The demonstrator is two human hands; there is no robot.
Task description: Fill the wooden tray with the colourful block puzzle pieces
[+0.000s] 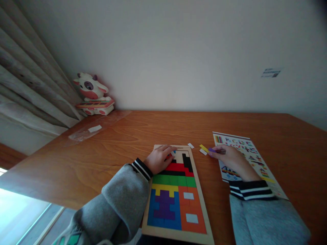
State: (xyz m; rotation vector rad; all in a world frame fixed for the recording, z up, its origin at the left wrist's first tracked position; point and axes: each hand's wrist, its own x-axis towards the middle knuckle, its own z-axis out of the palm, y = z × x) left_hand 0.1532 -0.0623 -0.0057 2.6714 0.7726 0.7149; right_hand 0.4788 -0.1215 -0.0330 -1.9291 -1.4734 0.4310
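Coloured block pieces fill much of a wooden puzzle board [201,204], with blue, purple, orange, green, red and black areas. My left hand [159,159] rests over the board's upper left part, fingers spread; what lies under its fingertips is partly hidden. To the right of the board, my right hand [230,157] pinches a small purple piece [212,150] above the table. Beside that piece are a yellow piece [204,148] and a white piece [203,152]. Another white piece [190,145] lies by the board's top right corner.
A printed pattern sheet [258,163] lies partly under my right hand. Farther left are a clear plastic wrapper [84,133] and a cow toy [93,95] against the wall, next to a curtain [28,75]. The brown table [143,129] reaches the wall.
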